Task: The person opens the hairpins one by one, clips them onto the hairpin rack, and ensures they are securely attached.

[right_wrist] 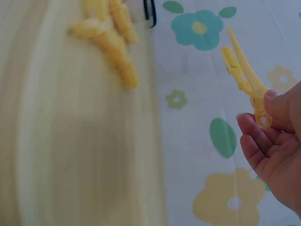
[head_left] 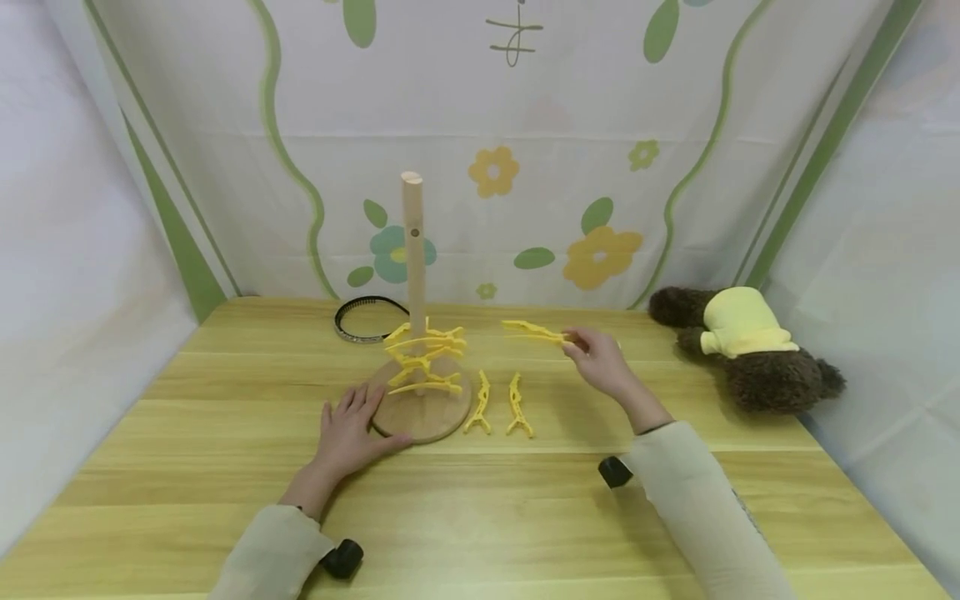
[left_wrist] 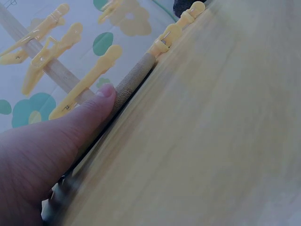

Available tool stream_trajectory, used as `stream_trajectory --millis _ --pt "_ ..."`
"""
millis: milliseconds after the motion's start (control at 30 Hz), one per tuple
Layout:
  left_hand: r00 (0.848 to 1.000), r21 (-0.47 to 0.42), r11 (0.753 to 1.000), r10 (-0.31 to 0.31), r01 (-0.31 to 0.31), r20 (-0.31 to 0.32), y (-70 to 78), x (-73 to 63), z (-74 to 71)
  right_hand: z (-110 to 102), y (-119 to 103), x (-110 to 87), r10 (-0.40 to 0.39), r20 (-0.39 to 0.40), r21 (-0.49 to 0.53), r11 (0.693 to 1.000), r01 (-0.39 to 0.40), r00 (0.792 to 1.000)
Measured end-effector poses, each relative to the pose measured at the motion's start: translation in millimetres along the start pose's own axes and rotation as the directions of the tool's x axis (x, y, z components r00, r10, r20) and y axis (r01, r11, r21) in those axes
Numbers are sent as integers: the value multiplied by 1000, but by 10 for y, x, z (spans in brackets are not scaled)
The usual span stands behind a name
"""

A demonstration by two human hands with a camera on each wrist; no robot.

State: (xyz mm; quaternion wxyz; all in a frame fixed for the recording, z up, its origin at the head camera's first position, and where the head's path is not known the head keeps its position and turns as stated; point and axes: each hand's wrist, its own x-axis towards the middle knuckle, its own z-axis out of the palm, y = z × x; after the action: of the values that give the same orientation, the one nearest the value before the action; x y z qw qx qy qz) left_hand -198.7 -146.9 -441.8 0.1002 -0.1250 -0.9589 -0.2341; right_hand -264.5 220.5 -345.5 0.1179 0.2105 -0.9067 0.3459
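Observation:
A wooden post (head_left: 416,250) rises from a round wooden base (head_left: 420,421), with several yellow alligator hair clips (head_left: 423,387) clamped across its lower part. My left hand (head_left: 352,433) presses against the near left rim of the base, fingers spread and thumb (left_wrist: 96,104) laid along the front edge. In the air to the right of the post, my right hand (head_left: 597,360) pinches a yellow hair clip (right_wrist: 244,77) by its handle end, and its two long prongs stand apart, pointing left. Two more yellow hair clips (head_left: 480,404) (head_left: 517,406) lie on the table right of the base.
Behind the post lies a black toothed headband (head_left: 358,337). A brown plush toy in a yellow top (head_left: 742,325) lies at the table's right edge. A white flowered cloth (head_left: 555,192) hangs along the back of the wooden table (head_left: 480,517).

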Motion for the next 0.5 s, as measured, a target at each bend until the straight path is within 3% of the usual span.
stream_trajectory --millis 133,500 --pt "1000 -6 1000 -2 2 1 4 1 1 21 -198 201 7 32 55 998 -9 999" --pt "1000 -2 1000 1 -1 6 -5 7 -2 242 -804 565 -125 86 171 979 109 988"
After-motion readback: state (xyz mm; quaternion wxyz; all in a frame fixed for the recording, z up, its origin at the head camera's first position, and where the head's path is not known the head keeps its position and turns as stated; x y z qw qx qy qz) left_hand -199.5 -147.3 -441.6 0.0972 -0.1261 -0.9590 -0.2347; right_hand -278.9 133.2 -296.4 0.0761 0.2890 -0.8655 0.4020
